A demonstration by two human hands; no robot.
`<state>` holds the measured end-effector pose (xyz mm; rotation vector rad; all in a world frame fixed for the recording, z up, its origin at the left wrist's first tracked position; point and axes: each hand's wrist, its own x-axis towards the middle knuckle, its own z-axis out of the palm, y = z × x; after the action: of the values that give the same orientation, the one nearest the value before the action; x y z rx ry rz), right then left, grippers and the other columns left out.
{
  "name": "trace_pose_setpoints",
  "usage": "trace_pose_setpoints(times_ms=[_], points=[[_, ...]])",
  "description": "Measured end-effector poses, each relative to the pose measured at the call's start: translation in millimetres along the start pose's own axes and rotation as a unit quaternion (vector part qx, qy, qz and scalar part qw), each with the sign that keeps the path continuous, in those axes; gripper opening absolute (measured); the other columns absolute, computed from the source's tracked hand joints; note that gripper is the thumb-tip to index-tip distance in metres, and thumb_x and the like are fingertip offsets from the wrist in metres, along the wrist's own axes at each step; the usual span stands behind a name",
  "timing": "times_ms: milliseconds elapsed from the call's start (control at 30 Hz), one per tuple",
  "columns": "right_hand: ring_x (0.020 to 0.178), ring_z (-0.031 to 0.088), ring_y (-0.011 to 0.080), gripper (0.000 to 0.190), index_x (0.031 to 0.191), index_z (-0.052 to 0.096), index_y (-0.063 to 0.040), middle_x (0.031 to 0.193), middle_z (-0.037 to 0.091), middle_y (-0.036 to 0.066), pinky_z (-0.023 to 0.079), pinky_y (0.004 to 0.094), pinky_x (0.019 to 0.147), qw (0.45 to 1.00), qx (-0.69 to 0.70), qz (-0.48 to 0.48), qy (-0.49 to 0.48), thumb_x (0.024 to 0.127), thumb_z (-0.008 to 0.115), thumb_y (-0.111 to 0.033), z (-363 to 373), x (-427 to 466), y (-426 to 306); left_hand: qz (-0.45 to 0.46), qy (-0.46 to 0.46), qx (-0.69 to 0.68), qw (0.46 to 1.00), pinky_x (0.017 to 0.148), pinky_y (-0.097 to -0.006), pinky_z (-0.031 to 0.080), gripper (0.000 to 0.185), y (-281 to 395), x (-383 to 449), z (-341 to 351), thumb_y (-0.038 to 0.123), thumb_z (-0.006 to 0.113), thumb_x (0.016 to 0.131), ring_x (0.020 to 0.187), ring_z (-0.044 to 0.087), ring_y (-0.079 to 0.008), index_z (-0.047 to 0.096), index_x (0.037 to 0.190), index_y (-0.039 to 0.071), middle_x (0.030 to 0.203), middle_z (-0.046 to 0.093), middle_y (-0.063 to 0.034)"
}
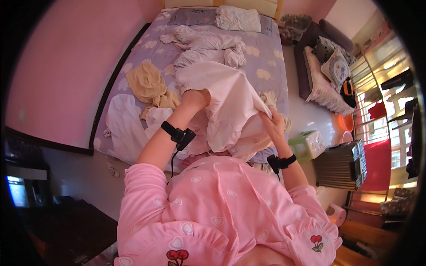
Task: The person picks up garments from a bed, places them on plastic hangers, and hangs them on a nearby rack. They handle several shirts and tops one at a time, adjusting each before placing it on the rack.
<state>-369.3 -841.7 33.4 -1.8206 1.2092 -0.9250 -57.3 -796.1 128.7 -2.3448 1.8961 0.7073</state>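
A white cloth garment (229, 99) hangs spread out in front of me, over the near part of the bed. My left hand (198, 98) reaches into an opening in it; the fabric hides the fingers. At its right edge, my right hand (274, 124) pinches the cloth between thumb and fingers. Left of the garment, a crumpled tan cloth (146, 83) lies beside a white cloth (123, 123). Beyond it, a rumpled pale bedcover or cloth (209, 41) stretches across the purple elephant-print bedsheet (261, 61).
At the head of the bed, a folded white cloth (238, 19) rests on grey pillows (196, 16). To the right stand a dark sofa (303, 73), a green and white stool (308, 144) and a ribbed suitcase (339, 164). A pink wall (73, 66) borders the left side.
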Motion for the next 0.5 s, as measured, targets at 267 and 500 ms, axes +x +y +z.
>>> trace_pose_setpoints(times_ms=[267,500], points=[[0.070,0.048,0.0042,0.017,0.097,0.069,-0.002,0.074,0.056,-0.005,0.040,0.0235,0.062,0.997,0.073,0.014,-0.020,0.089,0.068,-0.017,-7,-3,-2,-0.013,-0.055,-0.146,0.988,0.098,-0.0368,0.045,0.048,-5,-19,-4,0.035,0.066,0.085,0.118,0.057,-0.0298,0.061,0.120,0.002,0.126,0.060,-0.0179],[0.068,0.046,0.0032,0.013,0.094,0.069,-0.002,0.073,0.053,-0.007,0.038,0.0216,0.058,0.996,0.084,0.021,-0.005,0.090,0.068,-0.014,-2,-12,-9,0.238,0.228,-0.432,0.839,0.085,-0.0347,0.052,0.048,28,-33,99,0.027,0.073,0.083,0.100,0.064,-0.0269,0.056,0.119,0.000,0.096,0.064,-0.0115]])
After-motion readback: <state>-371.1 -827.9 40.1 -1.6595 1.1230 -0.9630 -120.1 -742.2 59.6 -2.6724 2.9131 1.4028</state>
